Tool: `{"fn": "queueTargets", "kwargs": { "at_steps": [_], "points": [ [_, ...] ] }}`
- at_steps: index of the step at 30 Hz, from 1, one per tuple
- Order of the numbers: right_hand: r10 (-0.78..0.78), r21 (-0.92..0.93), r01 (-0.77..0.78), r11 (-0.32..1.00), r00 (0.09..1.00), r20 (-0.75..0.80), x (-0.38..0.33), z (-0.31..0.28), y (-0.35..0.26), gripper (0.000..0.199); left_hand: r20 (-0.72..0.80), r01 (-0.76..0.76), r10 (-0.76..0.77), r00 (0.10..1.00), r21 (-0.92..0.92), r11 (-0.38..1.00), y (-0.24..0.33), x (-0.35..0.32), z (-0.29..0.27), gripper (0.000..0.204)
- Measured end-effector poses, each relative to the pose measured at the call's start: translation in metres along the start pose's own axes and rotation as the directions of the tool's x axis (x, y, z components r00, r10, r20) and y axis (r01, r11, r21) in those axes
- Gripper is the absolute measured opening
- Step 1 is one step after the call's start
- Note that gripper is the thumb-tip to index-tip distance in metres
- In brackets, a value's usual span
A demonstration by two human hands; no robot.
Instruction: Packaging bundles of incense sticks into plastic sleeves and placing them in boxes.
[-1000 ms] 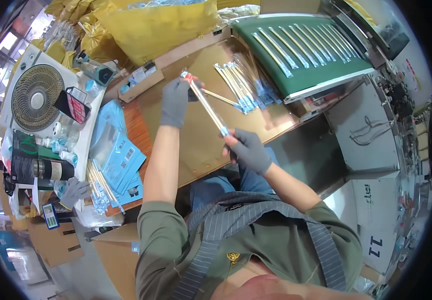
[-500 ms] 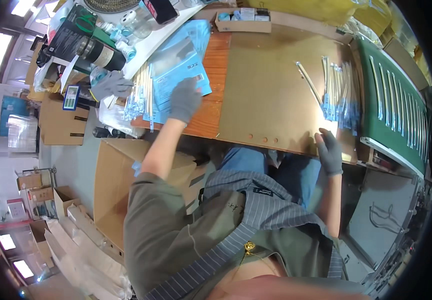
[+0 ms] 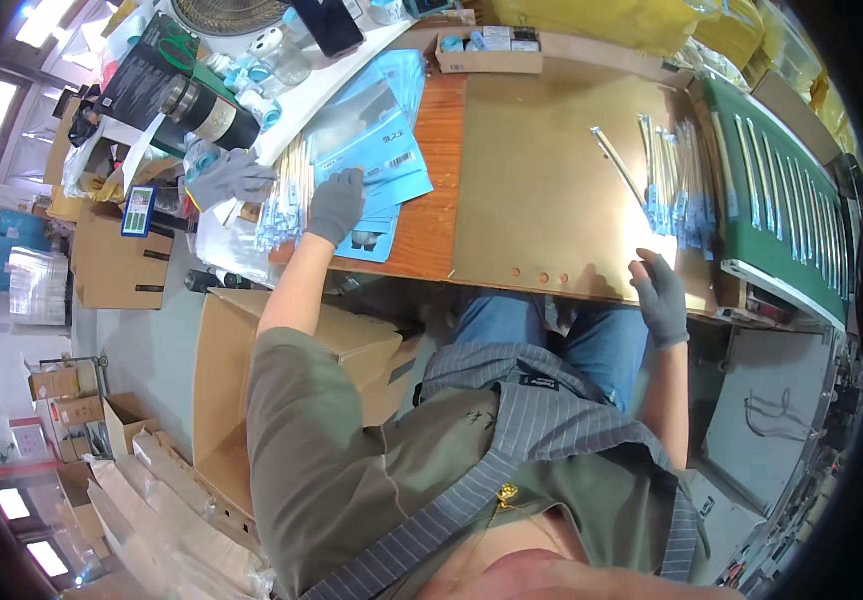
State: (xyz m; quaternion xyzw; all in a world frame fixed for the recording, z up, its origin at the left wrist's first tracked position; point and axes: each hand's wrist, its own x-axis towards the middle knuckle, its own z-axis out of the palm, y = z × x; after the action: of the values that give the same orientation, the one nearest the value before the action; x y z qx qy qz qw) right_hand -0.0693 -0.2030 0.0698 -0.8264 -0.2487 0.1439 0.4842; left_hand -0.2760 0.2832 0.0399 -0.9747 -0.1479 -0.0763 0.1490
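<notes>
My left hand (image 3: 337, 205), in a grey glove, lies on a stack of blue and clear flat bags (image 3: 377, 160) at the left end of the wooden table, next to a bundle of thin white sticks (image 3: 287, 195); whether its fingers pinch a bag I cannot tell. My right hand (image 3: 660, 295), also gloved, rests with fingers apart on the near edge of a brown cardboard sheet (image 3: 552, 180) and holds nothing. One long thin stick (image 3: 617, 165) lies alone on the sheet. A pile of sticks with blue ends (image 3: 672, 185) lies to its right.
A green ribbed tray (image 3: 782, 200) holding several sticks runs along the right. A spare grey glove (image 3: 227, 178), a dark flask (image 3: 207, 115), a small handheld device (image 3: 139, 210) and clutter fill the far left. Cardboard boxes (image 3: 222, 390) stand on the floor to my left.
A second ago both hands held one long stick over the sheet. That stick now lies on the sheet, my left hand has gone left to the bags, my right hand to the sheet's edge.
</notes>
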Motion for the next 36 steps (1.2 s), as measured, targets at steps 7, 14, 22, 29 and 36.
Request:
{"fn": "queueTargets", "kwargs": {
  "at_steps": [7, 14, 22, 29, 36],
  "points": [
    [-0.039, -0.029, 0.039, 0.999, 0.999, -0.027, -0.008, -0.005, -0.013, 0.035, 0.146, 0.051, -0.013, 0.989, -0.26, 0.964, -0.029, -0.011, -0.005, 0.017],
    [-0.028, -0.094, 0.023, 0.995, 0.998, -0.061, -0.01, 0.0, -0.02, 0.032, 0.107, 0.396, -0.427, 0.898, -0.621, 0.676, -0.037, 0.007, 0.008, 0.035],
    [0.002, -0.093, -0.007, 0.996, 0.999, -0.053, -0.011, -0.001, -0.013, 0.036, 0.423, 0.528, -0.316, 0.849, -0.673, 0.518, -0.085, 0.041, 0.031, 0.028],
    [0.018, -0.076, -0.021, 0.997, 0.999, -0.036, -0.011, -0.006, -0.003, 0.037, 0.624, 0.642, -0.266, 0.735, -0.766, -0.021, -0.089, 0.061, 0.032, 0.031],
    [-0.016, -0.119, 0.012, 0.993, 0.999, -0.032, -0.016, -0.008, -0.004, 0.036, 0.459, 0.584, -0.367, 0.809, -0.552, 0.596, -0.055, 0.072, 0.02, 0.04]
  ]
}}
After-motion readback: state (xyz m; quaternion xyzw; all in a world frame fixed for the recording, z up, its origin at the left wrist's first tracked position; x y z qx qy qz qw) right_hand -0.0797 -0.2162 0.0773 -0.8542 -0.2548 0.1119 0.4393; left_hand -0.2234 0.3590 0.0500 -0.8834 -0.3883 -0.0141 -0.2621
